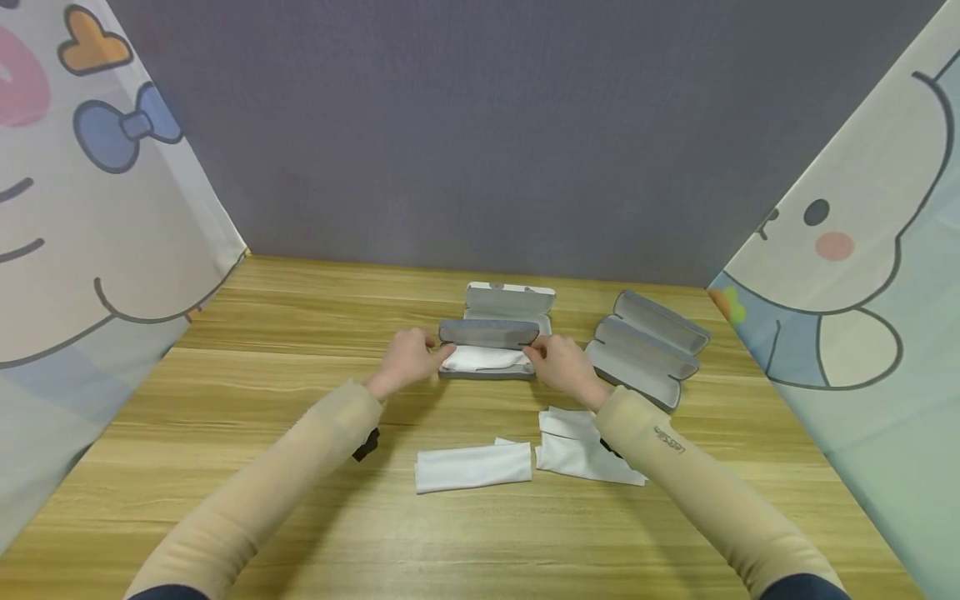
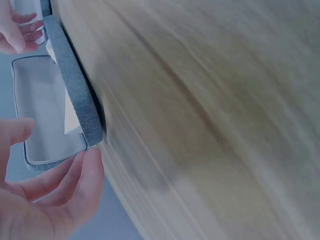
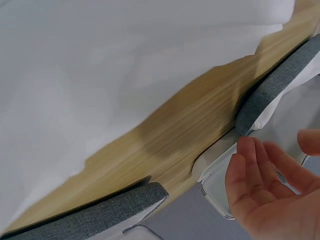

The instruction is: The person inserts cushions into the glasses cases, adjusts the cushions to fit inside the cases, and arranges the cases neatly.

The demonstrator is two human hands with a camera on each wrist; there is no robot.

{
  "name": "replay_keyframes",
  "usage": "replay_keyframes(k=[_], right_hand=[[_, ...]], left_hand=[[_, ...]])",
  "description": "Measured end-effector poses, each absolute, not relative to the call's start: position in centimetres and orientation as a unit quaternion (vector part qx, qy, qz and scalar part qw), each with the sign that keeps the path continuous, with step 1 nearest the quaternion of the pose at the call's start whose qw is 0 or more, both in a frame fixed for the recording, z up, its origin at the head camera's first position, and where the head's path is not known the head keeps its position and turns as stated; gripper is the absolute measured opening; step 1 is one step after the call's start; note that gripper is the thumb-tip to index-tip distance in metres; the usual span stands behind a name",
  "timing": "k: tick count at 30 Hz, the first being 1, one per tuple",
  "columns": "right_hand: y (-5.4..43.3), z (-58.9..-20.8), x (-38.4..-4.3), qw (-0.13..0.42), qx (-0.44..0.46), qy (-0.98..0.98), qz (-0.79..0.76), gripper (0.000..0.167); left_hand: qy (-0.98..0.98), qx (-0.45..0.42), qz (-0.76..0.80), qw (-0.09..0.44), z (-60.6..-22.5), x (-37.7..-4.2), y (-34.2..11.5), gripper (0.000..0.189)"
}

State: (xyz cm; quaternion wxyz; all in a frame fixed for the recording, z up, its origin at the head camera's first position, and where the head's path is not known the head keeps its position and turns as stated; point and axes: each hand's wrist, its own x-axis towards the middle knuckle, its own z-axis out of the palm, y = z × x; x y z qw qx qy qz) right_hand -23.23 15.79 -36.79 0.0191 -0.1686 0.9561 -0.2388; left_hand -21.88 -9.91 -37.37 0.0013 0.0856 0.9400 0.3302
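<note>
An open grey glasses case [image 1: 489, 333] lies in the middle of the wooden table, its lid tilted up at the back. Inside its lower half is a folded white cloth [image 1: 480, 358]. At the case's left end, the fingertips of my left hand [image 1: 411, 358] touch the corner by the hinge, while the thumb is spread over the inside of the lid. My right hand [image 1: 564, 362] is at the other end, fingers nearly straight with their tips right at the corner, thumb held apart. In the left wrist view the dark fabric side of the case [image 2: 75, 85] shows.
Behind stands another open case [image 1: 510, 298] with a pale lid. Two more open grey cases [image 1: 637, 358] lie angled on the right. Nearer me are a folded white cloth [image 1: 472, 467] and a looser white cloth [image 1: 577, 454], partly under my right forearm. A grey wall [image 1: 480, 150] bounds the back.
</note>
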Motion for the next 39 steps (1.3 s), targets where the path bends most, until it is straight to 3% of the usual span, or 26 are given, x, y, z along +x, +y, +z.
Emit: replay_keyframes(k=[9,13,17,28,34,39], right_hand=[[16.0,-36.6,-23.0,0.046,-0.134,0.952,-0.272,0.045],[16.2,-36.5,-23.1,0.065,-0.116,0.948,-0.288,0.058],[16.4,-36.6,-23.3,0.087,-0.111,0.944,-0.299,0.063],[16.3,-36.4,-23.7,0.112,-0.105,0.942,-0.298,0.064],[15.7,-36.2,-23.9,0.171,-0.077,0.921,-0.341,0.055],[15.3,-35.8,-24.4,0.22,-0.022,0.898,-0.38,0.058]], left_hand=[[0.915,0.031,0.394,0.076,-37.1,-22.0,-10.5,0.047],[0.892,0.001,0.432,0.134,-36.9,-22.1,-10.7,0.068],[0.858,-0.025,0.485,0.169,-36.5,-22.1,-10.7,0.074],[0.806,-0.058,0.554,0.199,-36.3,-22.2,-10.3,0.087],[0.785,-0.065,0.576,0.219,-36.4,-22.5,-10.0,0.087],[0.773,-0.087,0.587,0.224,-36.4,-22.8,-9.6,0.089]])
